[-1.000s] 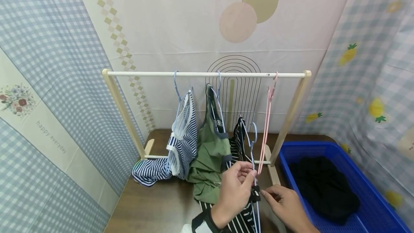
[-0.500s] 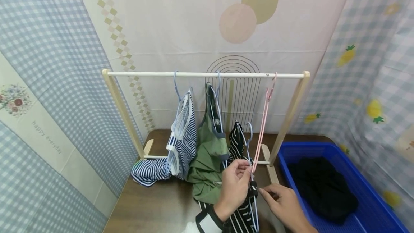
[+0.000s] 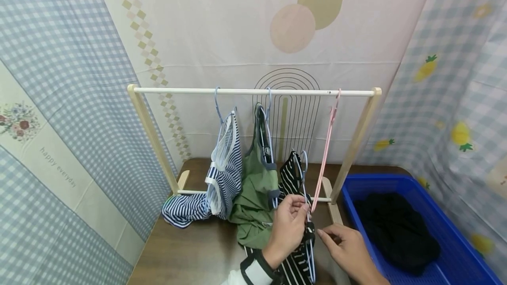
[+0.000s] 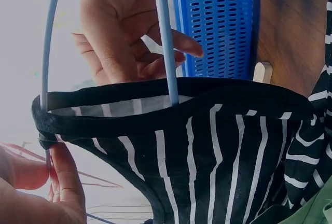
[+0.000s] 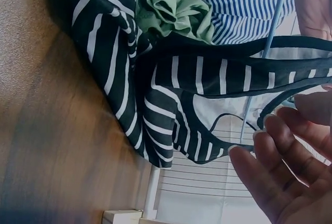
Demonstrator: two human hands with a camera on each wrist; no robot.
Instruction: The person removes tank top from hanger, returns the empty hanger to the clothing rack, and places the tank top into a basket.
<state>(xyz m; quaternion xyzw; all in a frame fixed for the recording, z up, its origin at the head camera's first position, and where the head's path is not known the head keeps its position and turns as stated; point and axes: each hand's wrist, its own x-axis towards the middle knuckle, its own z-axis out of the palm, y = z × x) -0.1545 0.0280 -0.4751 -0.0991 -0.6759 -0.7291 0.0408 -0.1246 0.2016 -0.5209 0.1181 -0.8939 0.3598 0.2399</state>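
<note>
Pinching a thin wire of the blue hanger (image 4: 165,37) between thumb and finger of the left hand (image 3: 287,228), right beside a strap of the black top (image 4: 197,156). Across from there, by the right hand (image 3: 346,250), fingers loosely bent and a little apart; cannot tell whether touching the strap. Between the hands, soft dark cloth with uneven white stripes, plain binding and a pale inner face. Hanging from the rack's (image 3: 293,92) smooth white bar: blue-striped top (image 3: 227,166), crumpled green top (image 3: 253,197), slim pink hanger (image 3: 327,144). To the right, rumpled black cloth (image 3: 398,232) inside the basket (image 3: 451,272). Visible only from the head: the blue hanger's curved hook, below the bar. Clearest from the left wrist: two wires entering the black top's opening. Shown closely from the right wrist: bunched stripes against the brown counter (image 5: 41,130).
</note>
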